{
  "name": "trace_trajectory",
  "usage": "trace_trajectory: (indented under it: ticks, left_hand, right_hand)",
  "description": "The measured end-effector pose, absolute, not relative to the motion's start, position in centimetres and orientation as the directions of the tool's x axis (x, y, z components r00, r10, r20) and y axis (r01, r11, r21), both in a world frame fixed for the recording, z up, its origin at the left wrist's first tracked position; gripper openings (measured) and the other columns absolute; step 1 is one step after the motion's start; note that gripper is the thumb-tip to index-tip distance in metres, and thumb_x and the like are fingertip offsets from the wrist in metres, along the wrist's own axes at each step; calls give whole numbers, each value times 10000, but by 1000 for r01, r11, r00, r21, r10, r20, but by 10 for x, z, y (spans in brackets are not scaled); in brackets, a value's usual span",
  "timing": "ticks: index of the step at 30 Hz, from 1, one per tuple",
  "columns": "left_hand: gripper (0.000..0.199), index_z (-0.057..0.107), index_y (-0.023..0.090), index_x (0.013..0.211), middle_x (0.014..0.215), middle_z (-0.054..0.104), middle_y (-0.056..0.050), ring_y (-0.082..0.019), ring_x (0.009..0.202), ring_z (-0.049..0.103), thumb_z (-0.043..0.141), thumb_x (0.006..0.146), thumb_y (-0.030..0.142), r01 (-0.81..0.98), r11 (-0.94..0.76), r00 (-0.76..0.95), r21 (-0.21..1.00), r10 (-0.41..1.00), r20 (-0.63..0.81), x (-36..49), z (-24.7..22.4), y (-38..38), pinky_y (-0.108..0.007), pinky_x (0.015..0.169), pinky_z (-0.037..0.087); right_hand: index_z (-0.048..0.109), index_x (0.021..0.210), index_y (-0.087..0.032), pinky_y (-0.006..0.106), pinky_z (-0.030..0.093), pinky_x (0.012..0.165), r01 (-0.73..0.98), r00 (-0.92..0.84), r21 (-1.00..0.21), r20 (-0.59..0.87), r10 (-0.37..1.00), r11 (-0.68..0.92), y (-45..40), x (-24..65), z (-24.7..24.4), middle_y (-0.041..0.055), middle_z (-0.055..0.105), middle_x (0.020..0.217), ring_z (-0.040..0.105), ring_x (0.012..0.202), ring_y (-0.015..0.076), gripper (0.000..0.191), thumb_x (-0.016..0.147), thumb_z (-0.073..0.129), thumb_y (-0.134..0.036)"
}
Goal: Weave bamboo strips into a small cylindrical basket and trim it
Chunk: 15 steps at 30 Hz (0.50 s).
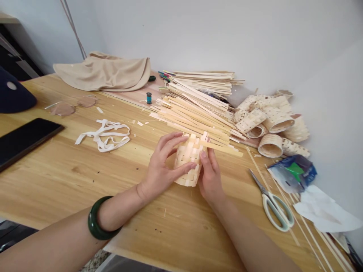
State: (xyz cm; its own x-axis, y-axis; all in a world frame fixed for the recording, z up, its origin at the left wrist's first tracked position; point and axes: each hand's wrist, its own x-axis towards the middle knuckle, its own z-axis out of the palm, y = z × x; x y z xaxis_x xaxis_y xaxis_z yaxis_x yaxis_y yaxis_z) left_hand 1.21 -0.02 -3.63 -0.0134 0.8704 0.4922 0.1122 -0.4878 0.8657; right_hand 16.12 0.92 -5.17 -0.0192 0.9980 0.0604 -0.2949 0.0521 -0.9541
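Upright between my hands is a small woven cylinder (187,164) of pale flat strips, with short strip ends standing up along its top rim. My left hand (163,164) is wrapped round its left side, thumb across the front and fingers at the upper edge. On the right side my right hand (210,172) grips the weave, its thumb near the top. A loose yellowish strip (224,148) sticks out to the right from the rim. The fingertips behind the cylinder are partly hidden.
Piled strips (195,113) lie beyond my hands, with finished woven cylinders (270,145) to their right. Scissors (276,211) rest at the right. White ribbon (106,134), glasses (68,107), a phone (28,138), beige cloth (110,73) and a blue spool (149,98) are on the left half.
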Motion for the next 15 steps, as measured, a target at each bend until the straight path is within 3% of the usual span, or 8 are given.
trace_trajectory:
  ticks: [7, 15]
  left_hand:
    - [471, 652, 277, 1182, 1314, 489, -86, -269, 1289, 534, 861, 765, 342, 149, -447, 11, 882, 893, 451, 13, -37, 0, -307, 794, 661]
    - [500, 624, 265, 1123, 1221, 462, -62, -240, 1157, 570, 883, 696, 294, 149, -414, -2, 898, 908, 419, 11, -32, 0, -277, 694, 664]
  right_hand:
    - [425, 1532, -374, 441, 333, 1259, -198, 14, -965, 171, 985, 170, 0, 159, -49, -15, 462, 1609, 402, 1505, 212, 587, 977, 596, -455]
    - [379, 1567, -340, 449, 372, 1235, -131, 13, -969, 208, 978, 208, -2, 157, -43, 32, 469, 1604, 414, 1500, 237, 691, 942, 622, -505]
